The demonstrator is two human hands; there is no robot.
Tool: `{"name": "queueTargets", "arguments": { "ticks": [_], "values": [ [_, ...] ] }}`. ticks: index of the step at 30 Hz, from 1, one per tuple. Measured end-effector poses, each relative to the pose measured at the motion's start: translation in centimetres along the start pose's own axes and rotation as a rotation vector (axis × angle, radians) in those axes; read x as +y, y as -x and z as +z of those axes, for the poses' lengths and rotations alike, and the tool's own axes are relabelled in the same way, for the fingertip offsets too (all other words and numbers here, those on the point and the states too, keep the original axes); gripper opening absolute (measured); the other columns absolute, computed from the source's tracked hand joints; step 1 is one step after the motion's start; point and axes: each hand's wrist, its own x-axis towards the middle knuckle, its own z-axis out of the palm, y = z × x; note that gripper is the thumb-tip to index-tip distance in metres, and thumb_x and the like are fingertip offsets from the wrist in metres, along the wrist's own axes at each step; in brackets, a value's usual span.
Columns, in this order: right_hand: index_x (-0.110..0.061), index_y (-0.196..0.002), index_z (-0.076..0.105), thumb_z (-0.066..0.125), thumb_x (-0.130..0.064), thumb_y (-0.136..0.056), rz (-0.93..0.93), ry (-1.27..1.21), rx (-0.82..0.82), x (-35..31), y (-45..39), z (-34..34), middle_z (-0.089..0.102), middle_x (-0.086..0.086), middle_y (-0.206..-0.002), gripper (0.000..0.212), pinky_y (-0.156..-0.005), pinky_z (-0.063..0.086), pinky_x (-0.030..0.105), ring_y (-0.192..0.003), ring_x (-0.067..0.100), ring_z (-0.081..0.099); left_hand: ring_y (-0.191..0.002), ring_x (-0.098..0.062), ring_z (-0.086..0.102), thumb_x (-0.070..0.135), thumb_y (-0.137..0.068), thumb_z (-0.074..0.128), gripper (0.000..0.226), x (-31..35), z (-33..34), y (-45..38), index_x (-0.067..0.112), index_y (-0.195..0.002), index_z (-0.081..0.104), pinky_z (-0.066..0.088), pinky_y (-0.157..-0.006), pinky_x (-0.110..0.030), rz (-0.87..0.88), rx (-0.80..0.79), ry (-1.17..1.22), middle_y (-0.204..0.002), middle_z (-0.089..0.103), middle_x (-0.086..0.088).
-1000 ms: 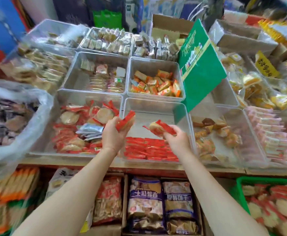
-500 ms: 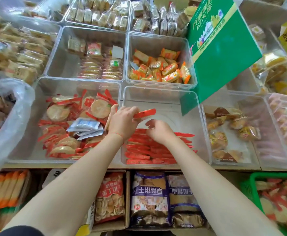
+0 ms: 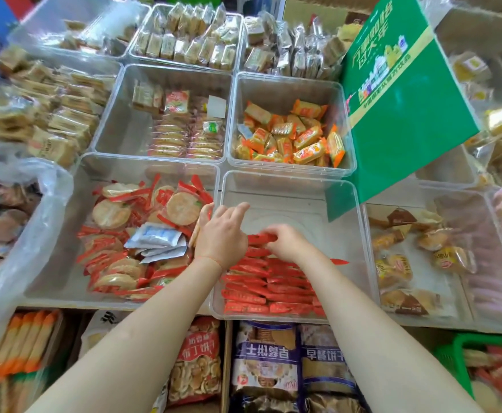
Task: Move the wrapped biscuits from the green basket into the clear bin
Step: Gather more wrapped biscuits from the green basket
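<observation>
Biscuits in red wrappers are stacked on edge in tidy rows along the near half of the clear bin, which probably packs more in than dumping them flat. The far half of the bin is bare plastic, so there's loads of room left.

Both hands are down inside the bin at the back edge of the rows. The right hand has its fingers curled round the end of one red packet, pinching it at the top of the stack, looks like it's slotting it in line with the others. The left hand sits just beside it near the bin's left wall. A pale biscuit edge shows by its thumb side, so it may be holding one too, but the fingers look fairly straight and honestly you can't tell from this angle.

The green basket is down at the lower right, below the worktop edge and well apart from both hands. It's got more red-wrapped ones in it, so the job's maybe partway through.

The bin to the left has similar round biscuits lying loose plus some white sachets, easy to mix up if a packet slips over that wall.
</observation>
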Motion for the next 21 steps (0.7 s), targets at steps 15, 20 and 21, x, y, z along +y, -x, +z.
{"name": "queueTargets", "arguments": {
  "ticks": [15, 20, 21],
  "values": [
    [-0.023, -0.142, 0.046, 0.041, -0.024, -0.093, 0.060, -0.066, -0.059, -0.4, 1.3, 1.0, 0.051, 0.007, -0.145, 0.049, -0.103, 0.038, 0.032, -0.129, 0.025, 0.049, -0.118, -0.016, 0.048, 0.027, -0.084, 0.047, 0.039, 0.2, 0.3, -0.1, 0.024, -0.122, 0.056, 0.008, -0.114, -0.042, -0.005, -0.004, -0.068, -0.116, 0.065, 0.007],
    [-0.025, -0.142, 0.043, 0.034, -0.014, -0.093, 0.034, -0.093, 0.004, -0.3, 3.8, 1.0, 0.053, 0.010, -0.140, 0.051, -0.092, 0.043, 0.033, -0.117, 0.027, 0.055, -0.118, -0.017, 0.047, 0.032, -0.085, 0.046, 0.037, 0.3, 0.2, -0.1, 0.024, -0.120, 0.057, 0.010, -0.114, -0.044, -0.002, 0.010, -0.058, -0.116, 0.065, 0.006],
    [-0.024, -0.143, 0.042, 0.034, -0.014, -0.094, 0.044, -0.103, 0.027, -0.1, 4.5, 0.9, 0.052, 0.010, -0.140, 0.050, -0.092, 0.044, 0.034, -0.117, 0.027, 0.055, -0.118, -0.017, 0.047, 0.033, -0.086, 0.046, 0.037, 0.4, 0.2, 0.0, 0.024, -0.120, 0.057, 0.011, -0.114, -0.045, 0.001, 0.008, -0.060, -0.116, 0.064, 0.005]
  ]
}}
